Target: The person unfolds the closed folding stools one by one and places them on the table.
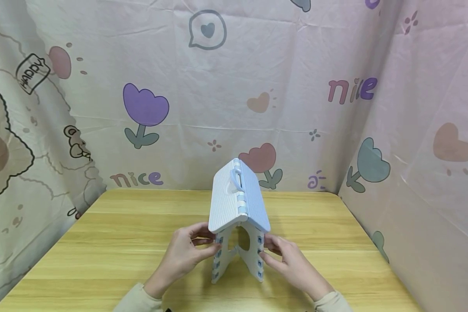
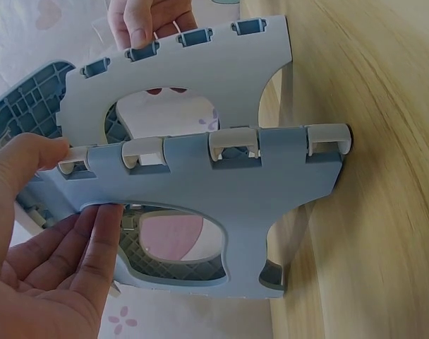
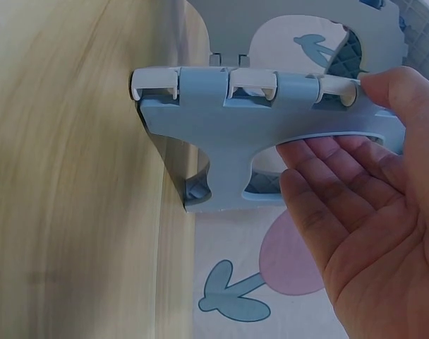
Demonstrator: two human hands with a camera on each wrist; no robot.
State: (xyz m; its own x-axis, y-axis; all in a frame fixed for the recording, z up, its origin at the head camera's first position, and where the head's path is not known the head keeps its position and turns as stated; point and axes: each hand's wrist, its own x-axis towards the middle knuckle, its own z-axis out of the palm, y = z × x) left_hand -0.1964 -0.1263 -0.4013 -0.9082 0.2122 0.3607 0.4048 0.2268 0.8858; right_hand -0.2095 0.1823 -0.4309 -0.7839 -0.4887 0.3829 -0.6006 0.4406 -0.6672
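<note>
A white and light-blue plastic folding stool point(image 1: 223, 206) stands half folded on the table, its top bent up like a roof with a carry handle point(image 1: 235, 180) at the ridge. My left hand point(image 1: 181, 253) grips the left leg panel point(image 2: 236, 183), thumb on the hinged edge and fingers at the cut-out, as the left wrist view shows. On the other side, my right hand point(image 1: 290, 262) pinches the right leg panel point(image 3: 228, 123) the same way. Between the two legs is a gap, narrowing toward the back. The lower leg ends appear to touch the wood.
The stool stands on a wood-grain table point(image 1: 148, 208). Behind it and along both sides hangs a pale printed cloth point(image 1: 226, 86) with flowers and words. Beige sleeves point(image 1: 138, 299) cover both forearms.
</note>
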